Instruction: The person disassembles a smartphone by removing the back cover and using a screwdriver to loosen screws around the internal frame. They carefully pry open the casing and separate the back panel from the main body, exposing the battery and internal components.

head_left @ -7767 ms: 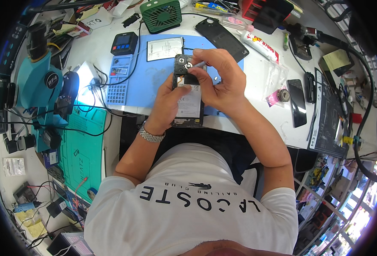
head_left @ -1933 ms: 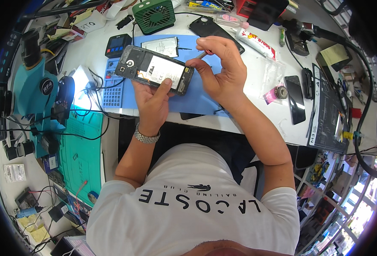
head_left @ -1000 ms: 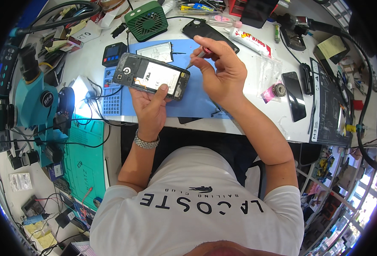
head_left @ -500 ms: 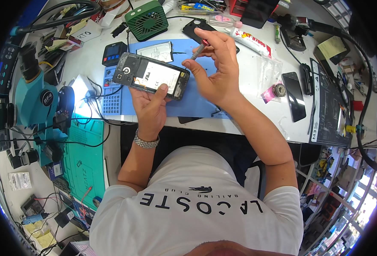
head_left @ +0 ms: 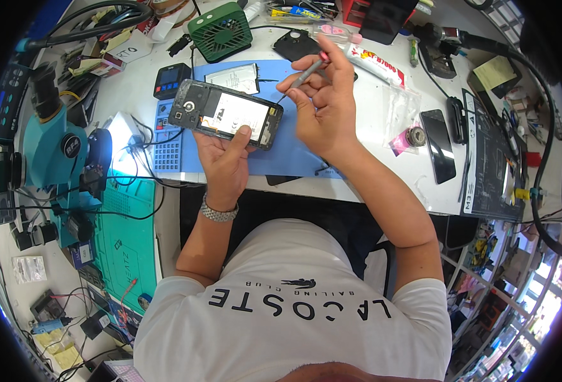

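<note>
My left hand (head_left: 227,156) is closed round the lower edge of an opened smartphone (head_left: 195,113), thumb on its face. The phone's back cover is off, so a white battery (head_left: 238,117) shows inside a dark frame. In my right hand (head_left: 329,118) a thin grey screwdriver (head_left: 306,77) with a red cap is pinched. The screwdriver slants down to the left, its tip at the phone's upper right edge. Whether the tip touches the phone I cannot tell. Behind the phone a loose silver-white battery (head_left: 233,77) lies on the blue mat (head_left: 294,149).
A green fan (head_left: 220,32) and a small black device (head_left: 171,81) stand beyond the phone. To the right lie a glue tube (head_left: 376,65), a dark phone (head_left: 438,145) and a small round tin (head_left: 414,135). A teal microscope (head_left: 55,149) stands at the left.
My right hand has shifted slightly, and the screwdriver now leans more to the right, with more of its shaft showing. The left hand and the phone have hardly moved.
</note>
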Demonstrator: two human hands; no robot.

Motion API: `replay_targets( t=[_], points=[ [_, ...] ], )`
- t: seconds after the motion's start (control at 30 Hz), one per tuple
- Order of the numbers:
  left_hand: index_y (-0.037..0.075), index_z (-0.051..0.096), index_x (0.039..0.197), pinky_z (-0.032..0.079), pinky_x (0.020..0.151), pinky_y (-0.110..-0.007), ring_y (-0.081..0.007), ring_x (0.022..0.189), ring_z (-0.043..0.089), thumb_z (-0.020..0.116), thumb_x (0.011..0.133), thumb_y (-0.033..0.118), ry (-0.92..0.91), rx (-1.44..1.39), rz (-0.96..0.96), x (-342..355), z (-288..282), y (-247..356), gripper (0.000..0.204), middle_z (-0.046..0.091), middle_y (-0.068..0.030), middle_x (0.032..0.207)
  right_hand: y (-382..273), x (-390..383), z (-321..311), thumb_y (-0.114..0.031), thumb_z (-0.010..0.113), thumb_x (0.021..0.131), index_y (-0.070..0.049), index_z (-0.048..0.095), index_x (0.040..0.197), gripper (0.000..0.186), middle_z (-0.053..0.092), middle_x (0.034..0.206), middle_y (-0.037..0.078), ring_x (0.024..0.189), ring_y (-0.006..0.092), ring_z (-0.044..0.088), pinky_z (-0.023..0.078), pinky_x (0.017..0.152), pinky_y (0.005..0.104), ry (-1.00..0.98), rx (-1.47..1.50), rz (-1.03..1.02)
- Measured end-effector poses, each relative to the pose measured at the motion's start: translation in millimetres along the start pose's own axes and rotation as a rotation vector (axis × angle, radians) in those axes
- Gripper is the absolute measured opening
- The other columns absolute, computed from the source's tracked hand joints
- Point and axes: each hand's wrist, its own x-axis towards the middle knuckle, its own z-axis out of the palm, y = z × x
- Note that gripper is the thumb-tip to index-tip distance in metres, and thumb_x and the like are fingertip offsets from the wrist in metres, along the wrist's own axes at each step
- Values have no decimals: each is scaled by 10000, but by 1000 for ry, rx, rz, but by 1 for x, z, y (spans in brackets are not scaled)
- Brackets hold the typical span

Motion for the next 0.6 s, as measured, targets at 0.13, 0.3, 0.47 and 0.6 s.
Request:
replay_targets(
  t=[0.13,0.3,0.47,0.6],
  points=[
    [117,247,1544,637,976,-419,-232,1242,657,605,980,-133,36,-60,2,0,7,3,713,555,-148,1412,4,8,-15,214,594,893,-32,324,1596,792,531,1238,177,982,212,699,605,876,305,-89,-398,-116],
    [124,261,1531,635,983,-433,-233,1261,647,603,980,-136,36,-32,19,0,6,2,699,553,-146,1419,-3,7,-13,225,645,846,-4,300,1600,861,486,1344,200,1053,233,672,649,833,299,-126,-613,149],
    [117,259,1531,630,995,-427,-231,1264,645,606,977,-140,41,-29,40,0,7,2,703,552,-150,1422,-2,6,-11,209,741,781,8,293,1597,952,436,1396,212,1026,230,635,644,778,288,-118,-643,210],
    [110,237,1553,617,1010,-418,-232,1271,640,615,973,-141,38,-21,49,-1,6,0,736,548,-153,1433,-2,7,-10,137,799,796,13,351,1571,904,457,1325,194,969,221,613,612,722,289,-134,-649,90]
  ],
)
